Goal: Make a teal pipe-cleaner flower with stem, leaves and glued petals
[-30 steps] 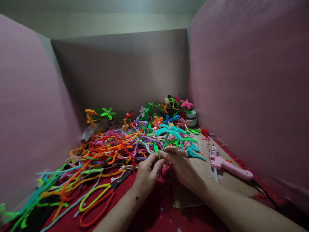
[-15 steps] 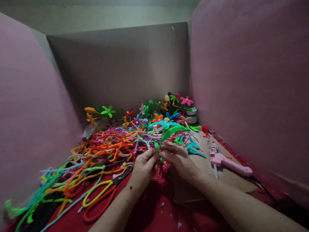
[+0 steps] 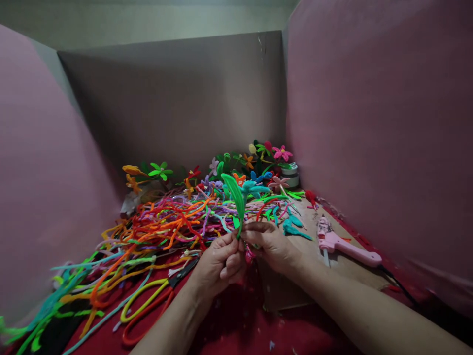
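Observation:
At the centre, a turquoise fuzzy flower (image 3: 251,188) with long green leaves (image 3: 236,195) stands above my fingertips. My left hand (image 3: 221,259) pinches the base of its green stem. From the right, my right hand (image 3: 271,246) closes its fingers on the same stem, touching my left fingertips. One leaf points up and curls left; another stretches right behind my right hand. Something pink shows just below my fingers, partly hidden.
Multicoloured pipe cleaners (image 3: 162,222) pile up at left and centre. Scissors (image 3: 148,305) with yellow and red handles lie front left. A pink glue gun (image 3: 345,247) rests on cardboard (image 3: 365,276) at right. Finished flowers (image 3: 283,153) and a white jar (image 3: 290,175) stand behind.
The turquoise flower has turned in my fingers, and a green leaf that leaned right now stands upright. My left fingers have shifted on the stem. The whole view has moved slightly.

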`<state>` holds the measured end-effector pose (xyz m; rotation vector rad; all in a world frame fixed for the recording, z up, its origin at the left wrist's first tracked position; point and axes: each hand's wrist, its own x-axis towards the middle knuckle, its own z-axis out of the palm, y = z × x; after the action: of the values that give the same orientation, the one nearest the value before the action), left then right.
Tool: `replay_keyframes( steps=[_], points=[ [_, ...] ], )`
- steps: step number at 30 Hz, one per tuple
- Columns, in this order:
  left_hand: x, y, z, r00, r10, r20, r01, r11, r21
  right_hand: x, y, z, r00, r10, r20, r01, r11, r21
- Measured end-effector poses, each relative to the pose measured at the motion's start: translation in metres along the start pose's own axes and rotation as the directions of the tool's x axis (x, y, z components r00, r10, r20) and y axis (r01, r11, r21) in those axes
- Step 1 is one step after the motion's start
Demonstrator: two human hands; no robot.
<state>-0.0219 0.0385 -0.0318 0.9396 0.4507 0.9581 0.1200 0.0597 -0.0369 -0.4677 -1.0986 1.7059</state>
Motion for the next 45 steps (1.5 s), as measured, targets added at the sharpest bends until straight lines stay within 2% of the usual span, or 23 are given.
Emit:
replay_keyframes(
  steps=[3,5,9,12,16,18,22,25,27,31,33,37,41,45],
  points=[
    [0.0,0.0,-0.002,1.0,-0.007,0.001,0.007,0.998,0.055,0.0,0.002,0.001,0.996,-0.022,-0.084,0.028,0.997,0.067],
    [0.0,0.0,-0.002,0.999,0.001,-0.036,0.004,0.992,0.123,0.0,0.002,0.003,0.992,-0.047,-0.115,0.056,0.995,0.079],
    [0.002,0.001,0.004,0.99,0.072,-0.121,-0.028,0.942,0.335,0.0,-0.001,0.005,0.985,-0.127,-0.12,0.126,0.992,-0.022],
    [0.003,0.001,0.007,0.971,0.154,-0.182,-0.033,0.843,0.538,0.001,0.0,0.003,0.969,-0.209,-0.129,0.189,0.97,-0.149],
    [0.006,-0.005,0.004,0.888,0.36,-0.286,-0.057,0.703,0.709,0.004,0.006,-0.001,0.941,-0.237,-0.243,0.203,0.966,-0.157],
    [0.007,-0.009,0.001,0.854,0.441,-0.274,-0.061,0.609,0.791,0.006,0.009,-0.002,0.94,-0.21,-0.27,0.178,0.974,-0.137],
    [0.005,-0.012,-0.001,0.822,0.542,-0.177,-0.069,0.402,0.913,0.005,0.009,0.0,0.948,-0.195,-0.251,0.164,0.976,-0.141],
    [0.003,-0.011,0.0,0.809,0.571,-0.141,-0.084,0.348,0.934,0.004,0.009,0.0,0.958,-0.171,-0.232,0.142,0.981,-0.136],
    [0.002,-0.01,0.001,0.804,0.571,-0.165,-0.084,0.383,0.92,0.003,0.009,0.0,0.964,-0.141,-0.225,0.108,0.982,-0.153],
    [0.002,-0.005,0.007,0.799,0.525,-0.291,-0.072,0.566,0.821,-0.002,0.005,0.002,0.967,-0.081,-0.243,0.029,0.977,-0.21],
    [0.001,-0.002,0.011,0.806,0.486,-0.337,-0.075,0.649,0.757,-0.005,-0.001,0.005,0.973,-0.075,-0.217,0.026,0.976,-0.218],
    [-0.001,0.002,0.014,0.846,0.376,-0.379,-0.069,0.782,0.62,-0.006,-0.014,0.009,0.991,-0.044,-0.127,0.018,0.981,-0.194],
    [-0.002,0.003,0.012,0.883,0.252,-0.396,-0.039,0.881,0.472,-0.003,-0.015,0.005,0.979,0.078,-0.19,-0.1,0.989,-0.11],
    [-0.003,0.006,0.014,0.94,0.093,-0.329,-0.004,0.966,0.259,-0.002,-0.011,-0.002,0.962,0.2,-0.187,-0.196,0.98,0.04]
  ],
)
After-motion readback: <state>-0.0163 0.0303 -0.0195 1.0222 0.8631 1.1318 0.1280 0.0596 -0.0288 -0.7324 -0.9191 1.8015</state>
